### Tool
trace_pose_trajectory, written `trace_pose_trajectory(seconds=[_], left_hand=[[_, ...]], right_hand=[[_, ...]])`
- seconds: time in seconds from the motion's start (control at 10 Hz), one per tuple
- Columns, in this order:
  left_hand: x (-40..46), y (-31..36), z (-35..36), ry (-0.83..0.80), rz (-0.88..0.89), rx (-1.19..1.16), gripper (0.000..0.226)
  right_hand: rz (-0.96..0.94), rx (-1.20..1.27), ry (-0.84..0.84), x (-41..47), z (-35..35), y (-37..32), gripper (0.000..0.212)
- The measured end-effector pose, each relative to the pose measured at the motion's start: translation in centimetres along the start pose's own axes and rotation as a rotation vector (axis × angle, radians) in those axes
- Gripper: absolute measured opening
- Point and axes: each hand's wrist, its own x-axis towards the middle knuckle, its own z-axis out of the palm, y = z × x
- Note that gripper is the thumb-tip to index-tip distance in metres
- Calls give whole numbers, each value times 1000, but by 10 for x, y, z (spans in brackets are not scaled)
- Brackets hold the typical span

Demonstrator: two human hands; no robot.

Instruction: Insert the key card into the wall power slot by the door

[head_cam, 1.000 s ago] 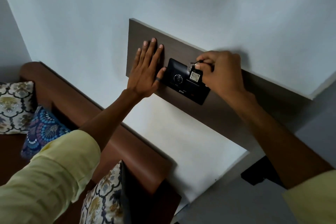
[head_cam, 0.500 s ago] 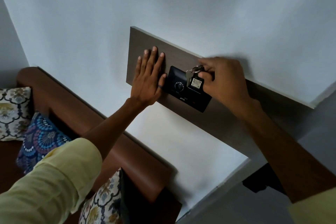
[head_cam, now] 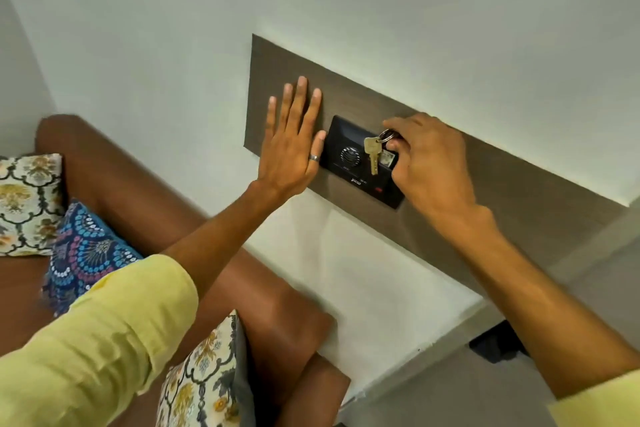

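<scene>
On the grey panel (head_cam: 502, 184) sits the black power unit (head_cam: 356, 163); your left hand (head_cam: 294, 146) lies flat and released just left of it; your right hand (head_cam: 429, 166) pinches the card (head_cam: 386, 159) at its top right, a key (head_cam: 373, 152) dangling over its face; below-left, a brown sofa (head_cam: 145, 191) with cushions (head_cam: 86, 250).

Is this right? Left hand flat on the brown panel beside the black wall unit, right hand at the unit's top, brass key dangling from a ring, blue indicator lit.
Not quite. In the head view the lit indicator on the black wall unit is red, not blue. The rest stands.
</scene>
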Motion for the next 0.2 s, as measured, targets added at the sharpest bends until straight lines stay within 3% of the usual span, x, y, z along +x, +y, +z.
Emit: trace_pose_trajectory(seconds=[0.2], left_hand=[[4, 5, -37, -16, 48, 21, 70]], right_hand=[[-8, -149, 9, -8, -12, -7, 52]])
